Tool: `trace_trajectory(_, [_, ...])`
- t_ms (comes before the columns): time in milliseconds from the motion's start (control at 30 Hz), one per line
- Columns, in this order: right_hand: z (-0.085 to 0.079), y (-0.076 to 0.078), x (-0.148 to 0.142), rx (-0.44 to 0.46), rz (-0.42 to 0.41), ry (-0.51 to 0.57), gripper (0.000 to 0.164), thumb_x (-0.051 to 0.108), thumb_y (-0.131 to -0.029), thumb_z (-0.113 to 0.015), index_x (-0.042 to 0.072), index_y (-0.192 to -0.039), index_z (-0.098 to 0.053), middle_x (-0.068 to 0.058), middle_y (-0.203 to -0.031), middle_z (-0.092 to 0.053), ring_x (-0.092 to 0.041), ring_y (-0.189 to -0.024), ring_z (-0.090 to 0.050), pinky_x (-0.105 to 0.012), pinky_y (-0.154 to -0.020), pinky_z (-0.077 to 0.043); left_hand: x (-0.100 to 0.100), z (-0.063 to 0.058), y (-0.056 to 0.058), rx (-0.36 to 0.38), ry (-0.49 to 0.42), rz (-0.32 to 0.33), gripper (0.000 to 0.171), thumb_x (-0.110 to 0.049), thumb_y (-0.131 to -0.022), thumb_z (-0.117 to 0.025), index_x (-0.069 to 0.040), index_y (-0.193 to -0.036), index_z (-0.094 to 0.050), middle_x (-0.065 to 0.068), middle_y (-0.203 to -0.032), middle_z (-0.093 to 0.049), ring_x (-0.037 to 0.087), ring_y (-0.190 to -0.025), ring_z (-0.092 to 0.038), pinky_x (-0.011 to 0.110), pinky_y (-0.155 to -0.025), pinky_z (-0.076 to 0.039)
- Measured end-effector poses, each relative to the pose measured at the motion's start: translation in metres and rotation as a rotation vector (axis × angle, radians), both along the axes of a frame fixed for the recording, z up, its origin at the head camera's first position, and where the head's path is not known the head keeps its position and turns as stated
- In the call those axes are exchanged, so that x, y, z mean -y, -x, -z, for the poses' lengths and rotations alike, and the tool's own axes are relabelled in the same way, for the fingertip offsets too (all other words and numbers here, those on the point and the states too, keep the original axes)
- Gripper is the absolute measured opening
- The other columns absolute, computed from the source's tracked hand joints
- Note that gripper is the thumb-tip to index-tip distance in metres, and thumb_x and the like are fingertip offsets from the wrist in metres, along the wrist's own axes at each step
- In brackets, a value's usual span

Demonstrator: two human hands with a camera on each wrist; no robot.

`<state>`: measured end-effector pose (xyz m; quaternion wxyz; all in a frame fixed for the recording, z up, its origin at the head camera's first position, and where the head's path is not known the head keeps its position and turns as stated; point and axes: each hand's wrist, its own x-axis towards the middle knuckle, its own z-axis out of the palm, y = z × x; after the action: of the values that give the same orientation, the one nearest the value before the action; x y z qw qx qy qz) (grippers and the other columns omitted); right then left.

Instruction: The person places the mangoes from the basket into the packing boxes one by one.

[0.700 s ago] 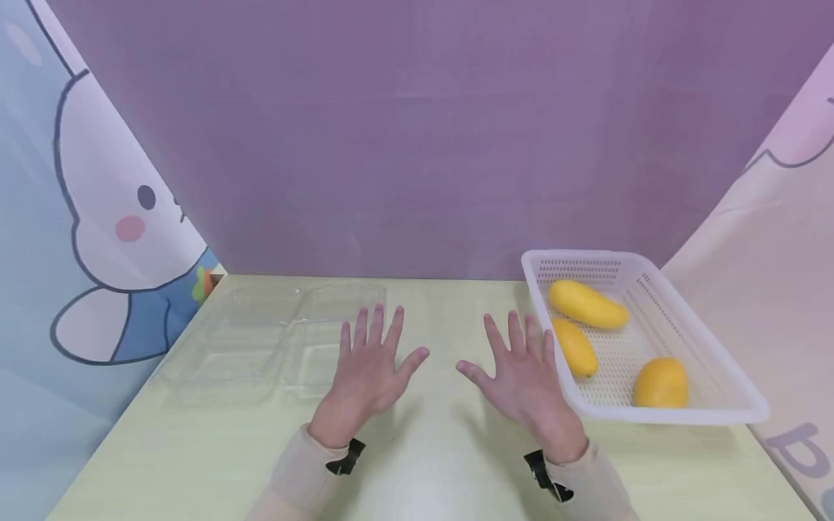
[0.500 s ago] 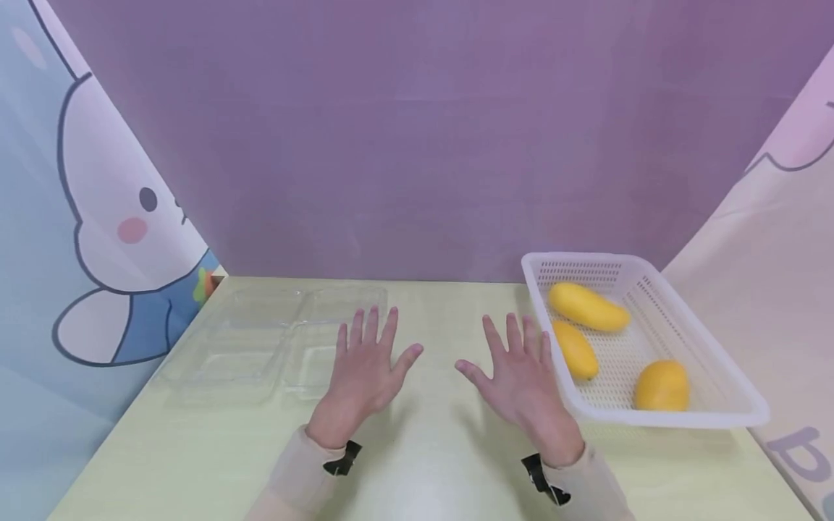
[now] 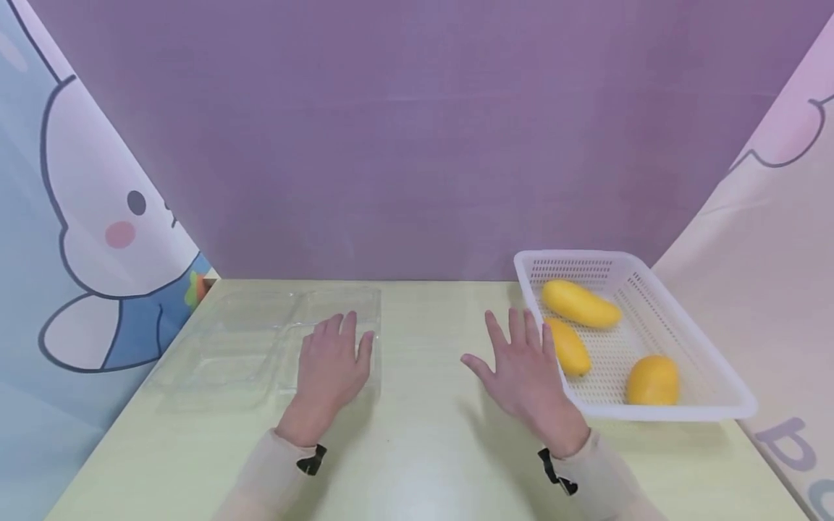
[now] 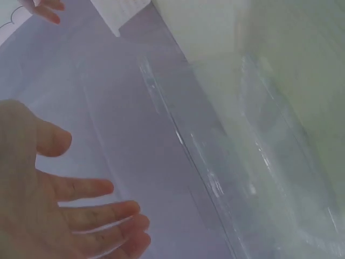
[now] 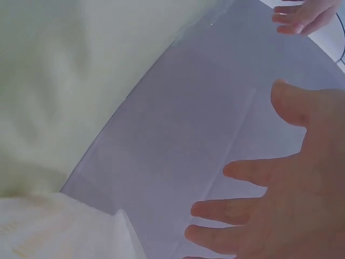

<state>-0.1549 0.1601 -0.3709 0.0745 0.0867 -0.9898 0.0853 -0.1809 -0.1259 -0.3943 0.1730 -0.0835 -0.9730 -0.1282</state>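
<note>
In the head view my left hand hovers over the right part of a clear plastic clamshell container, fingers fairly straight and holding nothing. The left wrist view shows the same container beside the hand, apart from the fingertips. To the right, my right hand is spread with nothing in it, just left of a white plastic basket. Inside the basket lie three yellow mangoes: one at the back, one by the left wall, and one at the front right.
Everything stands on a pale yellow-green table. A purple backdrop rises at its far edge. Printed cloth hangs on the left and right. The basket's front right corner reaches close to the table's right edge.
My left hand has moved left, from the container's right edge to over it, its fingers drawing closer together. The right hand stays nearly in place. The head view has shifted slightly.
</note>
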Motion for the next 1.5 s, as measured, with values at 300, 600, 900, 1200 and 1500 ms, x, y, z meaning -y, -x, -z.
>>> trace_trajectory(300, [-0.015,0.002,-0.016,-0.007,-0.025,-0.061,0.078,0.059,-0.099,-0.051,0.008,-0.157,-0.037,-0.032,-0.157,-0.031,-0.052,-0.146,-0.024,-0.066,-0.118,-0.015,0.027,0.005,-0.001,-0.020,0.027,-0.135,0.056,-0.038,-0.106,-0.038,0.010,-0.130,-0.055,0.032,-0.118,-0.062,0.052,-0.109,-0.059,0.063,-0.083,-0.050])
trace_trajectory(600, [-0.024,0.008,-0.027,-0.021,-0.053,-0.072,0.074,0.053,-0.101,-0.052,0.002,-0.154,-0.040,-0.034,-0.153,-0.036,-0.053,-0.142,-0.030,-0.066,-0.115,-0.024,0.045,0.008,0.001,-0.064,0.052,-0.189,0.047,-0.034,-0.102,-0.045,0.011,-0.105,-0.059,0.030,-0.093,-0.060,0.049,-0.086,-0.058,0.059,-0.069,-0.049])
trace_trajectory(900, [-0.029,0.017,-0.036,-0.048,-0.086,-0.103,0.073,0.050,-0.101,-0.053,-0.002,-0.151,-0.041,-0.036,-0.147,-0.040,-0.052,-0.137,-0.037,-0.065,-0.112,-0.030,0.055,0.009,0.003,0.022,0.039,-0.259,0.039,-0.024,-0.100,-0.041,0.012,-0.094,-0.055,0.031,-0.088,-0.055,0.050,-0.083,-0.056,0.061,-0.070,-0.047])
trace_trajectory(1200, [-0.037,0.029,-0.050,-0.026,-0.069,-0.072,0.070,0.047,-0.102,-0.051,-0.003,-0.150,-0.041,-0.036,-0.146,-0.040,-0.053,-0.135,-0.037,-0.066,-0.110,-0.031,0.060,0.013,0.007,0.111,0.027,-0.313,0.037,-0.022,-0.097,-0.041,0.013,-0.092,-0.052,0.029,-0.088,-0.052,0.049,-0.086,-0.055,0.060,-0.071,-0.047])
trace_trajectory(1500, [-0.040,0.032,-0.064,-0.012,-0.053,-0.064,0.071,0.047,-0.103,-0.049,-0.003,-0.152,-0.035,-0.037,-0.142,-0.042,-0.055,-0.135,-0.036,-0.065,-0.111,-0.029,0.063,0.015,0.009,0.178,0.009,-0.313,0.034,-0.016,-0.094,-0.042,0.015,-0.088,-0.053,0.028,-0.087,-0.051,0.049,-0.086,-0.054,0.058,-0.069,-0.048])
